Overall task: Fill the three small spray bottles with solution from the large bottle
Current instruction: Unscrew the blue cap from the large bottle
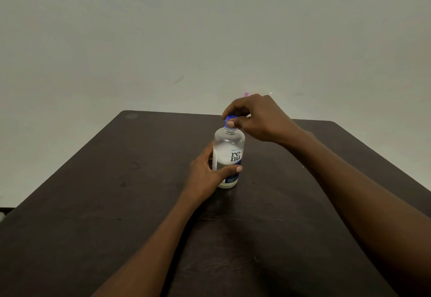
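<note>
Left hand (205,170) grips large bottle (229,154); right hand (254,117) pinches cap (229,119).

Dark brown wooden table (93,203), scuffed and faintly stained, rounded far corners. Plain pale grey-green wall (210,28) behind, few small marks. Dim, even light. Sliver of floor at left edge.

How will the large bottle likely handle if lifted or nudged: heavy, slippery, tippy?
The bottle looks like clear rigid plastic, so probably stiff, not fragile. It seems to hold liquid, so likely hefty for its size. Tall on a narrow base, it may tip if nudged high; the left hand grips it while the right hand pinches the cap.
</note>
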